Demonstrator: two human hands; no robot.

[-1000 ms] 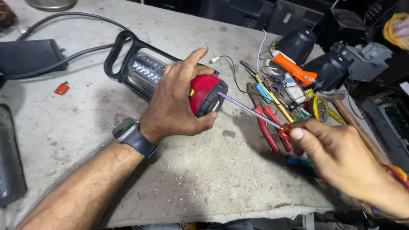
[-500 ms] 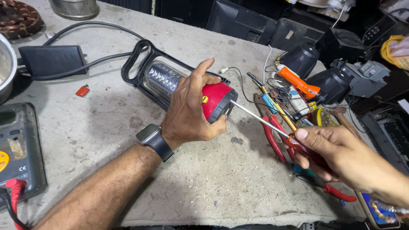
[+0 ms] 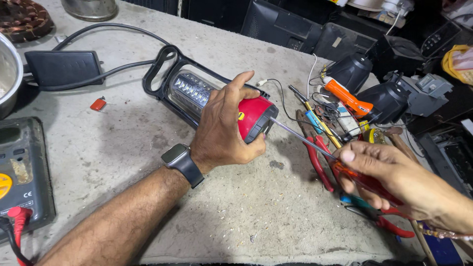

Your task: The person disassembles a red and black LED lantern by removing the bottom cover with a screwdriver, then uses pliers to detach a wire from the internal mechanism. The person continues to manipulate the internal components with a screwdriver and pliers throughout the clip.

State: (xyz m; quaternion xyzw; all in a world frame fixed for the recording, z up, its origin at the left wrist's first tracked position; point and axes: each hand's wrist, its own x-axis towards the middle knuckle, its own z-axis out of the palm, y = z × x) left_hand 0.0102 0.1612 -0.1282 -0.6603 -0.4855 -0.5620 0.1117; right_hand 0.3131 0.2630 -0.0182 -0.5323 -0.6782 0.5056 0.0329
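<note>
A black lantern (image 3: 192, 93) with a clear lens, a carrying loop and a red end cap (image 3: 253, 117) lies on its side on the grey workbench (image 3: 236, 212). My left hand (image 3: 224, 128), with a dark watch on the wrist, grips the lantern around the red end and holds it down. My right hand (image 3: 389, 180) holds a long screwdriver (image 3: 305, 142) by its red translucent handle. The thin metal shaft runs up and left, and its tip is at the black face of the lantern's red end.
A heap of tools lies at the right: red-handled pliers (image 3: 320, 160), an orange tool (image 3: 347, 101), wires. Two black housings (image 3: 389, 101) stand behind. A multimeter (image 3: 22, 172) sits at the left edge, a black adapter (image 3: 64, 68) with cable beyond it, a small red part (image 3: 98, 104) nearby.
The view has shifted, so the lantern and hands sit lower right in frame. The screwdriver tip stays at the lantern's red end; my right hand has drawn slightly right.
</note>
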